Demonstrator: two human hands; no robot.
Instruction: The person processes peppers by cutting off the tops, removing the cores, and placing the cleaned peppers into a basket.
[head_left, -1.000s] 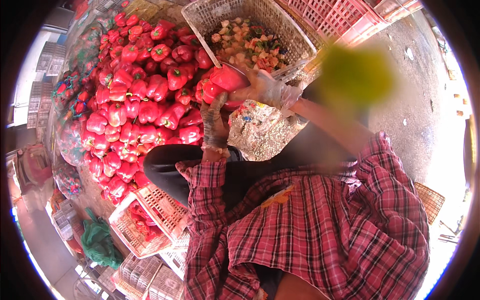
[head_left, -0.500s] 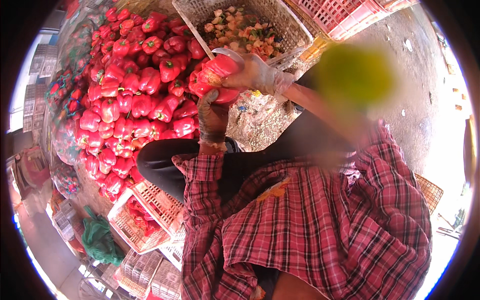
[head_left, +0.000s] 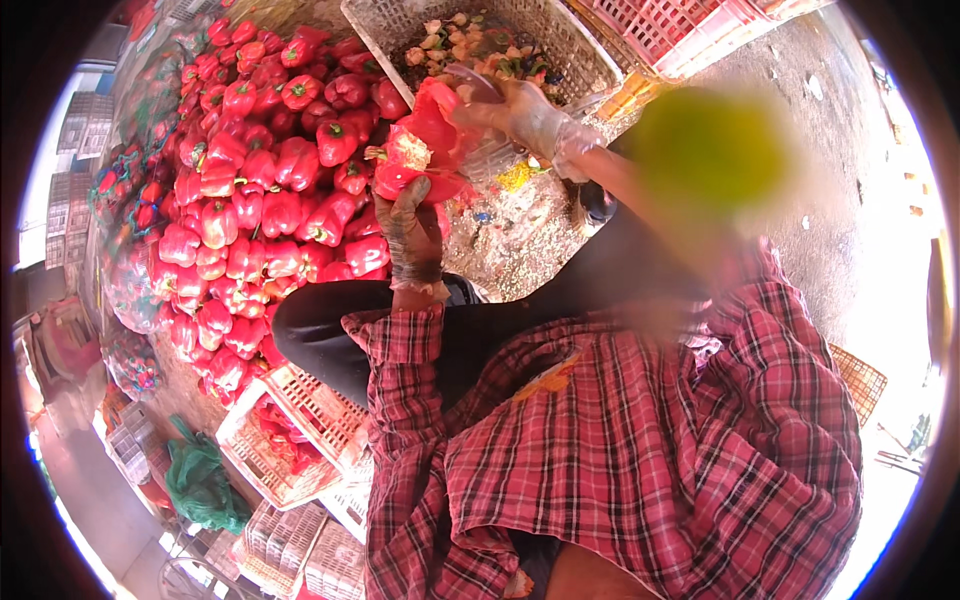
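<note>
A red bell pepper (head_left: 395, 180) rests in my left hand (head_left: 412, 235), whose gloved fingers close round it from below. It is split open, and its pale seed core (head_left: 411, 150) shows. My right hand (head_left: 522, 115), in a clear glove, is closed at the upper right of the pepper. A thin curved blade (head_left: 474, 82), like a small knife, shows by its fingers; its handle is hidden. A red flap of pepper (head_left: 436, 115) stands up between both hands, against the right fingers. Whether it is fully cut off I cannot tell.
A big heap of whole red peppers (head_left: 280, 210) lies at the left. Beyond my hands is a crate (head_left: 375, 40) with pepper cores (head_left: 470, 45). Pink crates (head_left: 690, 30) stand at far right, another crate (head_left: 325, 410) with red pieces near left. Seeds litter the ground (head_left: 510, 245).
The pepper has come open, baring its pale core. My right hand has shifted slightly right and away from me, and the red flap has parted from the core.
</note>
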